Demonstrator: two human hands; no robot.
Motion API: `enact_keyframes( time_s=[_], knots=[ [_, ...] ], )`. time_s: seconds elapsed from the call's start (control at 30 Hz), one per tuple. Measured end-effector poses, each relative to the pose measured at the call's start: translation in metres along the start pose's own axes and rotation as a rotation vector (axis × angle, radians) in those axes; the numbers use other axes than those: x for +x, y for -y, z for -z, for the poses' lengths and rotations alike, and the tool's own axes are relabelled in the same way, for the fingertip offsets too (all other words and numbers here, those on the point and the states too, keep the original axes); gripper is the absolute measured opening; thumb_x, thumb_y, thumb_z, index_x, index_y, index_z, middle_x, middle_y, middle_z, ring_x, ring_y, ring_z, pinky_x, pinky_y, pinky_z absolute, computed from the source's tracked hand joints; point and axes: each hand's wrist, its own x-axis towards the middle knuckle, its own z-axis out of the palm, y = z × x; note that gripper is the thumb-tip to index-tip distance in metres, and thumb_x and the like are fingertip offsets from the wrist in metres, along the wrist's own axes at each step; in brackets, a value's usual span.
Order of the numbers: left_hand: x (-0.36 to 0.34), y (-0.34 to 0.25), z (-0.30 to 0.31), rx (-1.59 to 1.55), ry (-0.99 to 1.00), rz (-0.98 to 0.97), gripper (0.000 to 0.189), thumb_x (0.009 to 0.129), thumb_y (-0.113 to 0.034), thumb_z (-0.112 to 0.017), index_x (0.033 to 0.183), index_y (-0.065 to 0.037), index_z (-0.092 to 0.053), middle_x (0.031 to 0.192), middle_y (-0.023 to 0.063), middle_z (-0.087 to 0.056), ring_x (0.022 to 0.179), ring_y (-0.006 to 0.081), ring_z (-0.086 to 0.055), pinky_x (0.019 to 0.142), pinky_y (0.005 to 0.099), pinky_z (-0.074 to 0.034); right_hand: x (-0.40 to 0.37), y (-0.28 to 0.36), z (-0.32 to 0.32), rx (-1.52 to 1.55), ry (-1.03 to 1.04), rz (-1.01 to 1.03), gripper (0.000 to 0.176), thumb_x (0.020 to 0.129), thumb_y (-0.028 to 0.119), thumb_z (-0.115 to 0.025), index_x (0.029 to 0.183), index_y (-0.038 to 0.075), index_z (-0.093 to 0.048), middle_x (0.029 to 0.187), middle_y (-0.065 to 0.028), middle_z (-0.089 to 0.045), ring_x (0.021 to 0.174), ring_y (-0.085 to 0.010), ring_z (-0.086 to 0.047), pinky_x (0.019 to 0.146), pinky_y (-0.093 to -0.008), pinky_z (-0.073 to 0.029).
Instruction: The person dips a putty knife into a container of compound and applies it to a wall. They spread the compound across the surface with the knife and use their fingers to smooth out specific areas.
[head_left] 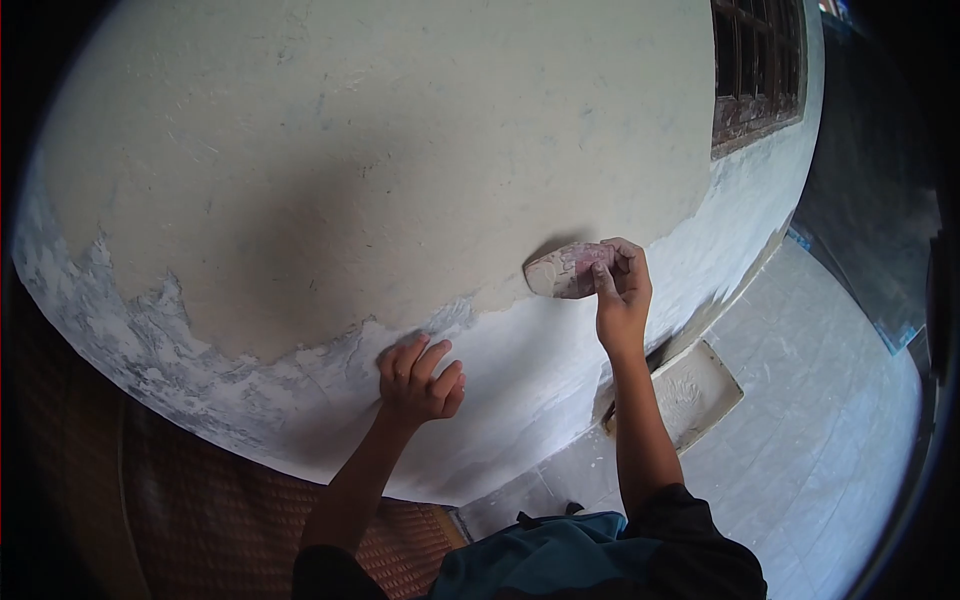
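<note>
A wall [400,180] fills most of the view, beige above and patchy white and grey along its lower part. My right hand [625,290] pinches a plaster-smeared scraper [568,271] between thumb and fingers, its flat face close to the wall near the border of beige and white. Lower and to the left, my left hand [420,380] has its fingers apart and bent, fingertips at the white part of the wall, holding nothing.
A rectangular tray [738,388] with pale paste lies on the grey floor [800,340] at the wall's foot. A dark barred window [757,65] is at the upper right. Brown woven matting [250,520] lies at the lower left. Dark sheeting [865,180] stands at the right.
</note>
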Motion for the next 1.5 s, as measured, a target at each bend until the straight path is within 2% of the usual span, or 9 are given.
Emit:
enact_keyframes(
  time_s=[0.13, 0.43, 0.57, 0.7, 0.87, 1.0, 1.17, 1.3, 1.5],
  knots=[
    [0.001, -0.002, 0.000, 0.017, 0.012, -0.003, 0.022, 0.086, -0.027, -0.052, 0.106, -0.022, -0.049, 0.115, 0.0026, -0.056, 0.112, 0.0236, -0.051, 0.093, 0.0428, -0.035, -0.008, -0.010, -0.016, -0.116, 0.203, 0.144, 0.023, 0.088, -0.008, -0.053, 0.109, -0.002, -0.055, 0.099, -0.0091, -0.062, 0.090, -0.0129, -0.060, 0.081, -0.0259, -0.049],
    [0.001, -0.002, 0.000, 0.019, 0.007, 0.001, 0.022, 0.086, -0.027, -0.052, 0.107, -0.022, -0.049, 0.115, 0.0026, -0.055, 0.112, 0.0233, -0.051, 0.093, 0.0424, -0.035, -0.007, -0.001, -0.023, -0.201, 0.235, 0.255, 0.024, 0.087, -0.010, -0.051, 0.109, -0.001, -0.055, 0.096, -0.0109, -0.063, 0.087, -0.0130, -0.062, 0.076, -0.0256, -0.049],
    [-0.002, 0.001, 0.000, 0.001, 0.038, -0.033, 0.024, 0.084, -0.028, -0.054, 0.105, -0.019, -0.045, 0.114, 0.0068, -0.053, 0.113, 0.0285, -0.047, 0.091, 0.0458, -0.033, 0.006, 0.018, -0.016, 0.009, -0.003, 0.076, 0.024, 0.086, -0.007, -0.056, 0.109, -0.001, -0.056, 0.092, -0.0117, -0.065, 0.084, -0.0142, -0.063, 0.075, -0.0261, -0.050],
    [0.000, -0.001, 0.000, 0.016, 0.041, -0.028, 0.024, 0.084, -0.028, -0.054, 0.105, -0.019, -0.046, 0.114, 0.0067, -0.053, 0.112, 0.0284, -0.047, 0.091, 0.0456, -0.033, -0.005, 0.001, -0.020, -0.217, 0.276, 0.226, 0.022, 0.086, -0.007, -0.055, 0.107, 0.000, -0.056, 0.095, -0.0114, -0.065, 0.084, -0.0134, -0.062, 0.075, -0.0253, -0.049],
    [-0.002, 0.001, 0.001, 0.006, 0.035, -0.038, 0.024, 0.084, -0.028, -0.054, 0.105, -0.019, -0.046, 0.113, 0.0065, -0.053, 0.111, 0.0282, -0.048, 0.091, 0.0454, -0.033, 0.008, 0.014, -0.008, -0.042, 0.056, 0.076, 0.023, 0.087, -0.010, -0.052, 0.108, -0.002, -0.055, 0.097, -0.0106, -0.065, 0.089, -0.0135, -0.062, 0.079, -0.0267, -0.049],
    [-0.001, 0.000, 0.000, 0.010, 0.022, -0.038, 0.024, 0.084, -0.028, -0.054, 0.105, -0.019, -0.046, 0.113, 0.0064, -0.053, 0.112, 0.0281, -0.048, 0.091, 0.0453, -0.033, 0.000, -0.006, -0.003, -0.273, 0.312, 0.207, 0.026, 0.086, -0.012, -0.052, 0.110, -0.002, -0.053, 0.098, -0.0110, -0.064, 0.093, -0.0147, -0.063, 0.083, -0.0278, -0.050],
    [-0.001, 0.001, 0.001, 0.003, 0.041, -0.035, 0.023, 0.084, -0.028, -0.054, 0.104, -0.019, -0.046, 0.113, 0.0064, -0.053, 0.112, 0.0278, -0.047, 0.091, 0.0453, -0.033, 0.009, 0.007, 0.008, 0.047, 0.020, 0.028, 0.023, 0.086, -0.008, -0.056, 0.108, -0.001, -0.056, 0.097, -0.0104, -0.063, 0.090, -0.0141, -0.062, 0.080, -0.0276, -0.050],
    [0.001, -0.002, 0.000, 0.012, 0.003, 0.001, 0.020, 0.086, -0.027, -0.052, 0.105, -0.023, -0.049, 0.115, 0.0014, -0.056, 0.112, 0.0221, -0.051, 0.093, 0.0415, -0.035, 0.002, -0.001, 0.001, -0.226, 0.301, 0.195, 0.023, 0.091, -0.009, -0.047, 0.111, -0.002, -0.053, 0.100, -0.0109, -0.063, 0.091, -0.0147, -0.061, 0.079, -0.0259, -0.050],
    [-0.001, 0.001, -0.001, 0.002, 0.022, -0.024, 0.022, 0.085, -0.028, -0.053, 0.105, -0.019, -0.046, 0.113, 0.0067, -0.054, 0.112, 0.0273, -0.047, 0.091, 0.0451, -0.033, 0.013, 0.019, -0.001, -0.043, 0.106, 0.060, 0.024, 0.091, -0.008, -0.051, 0.113, -0.001, -0.051, 0.100, -0.0075, -0.060, 0.094, -0.0124, -0.058, 0.085, -0.0262, -0.047]
  ],
)
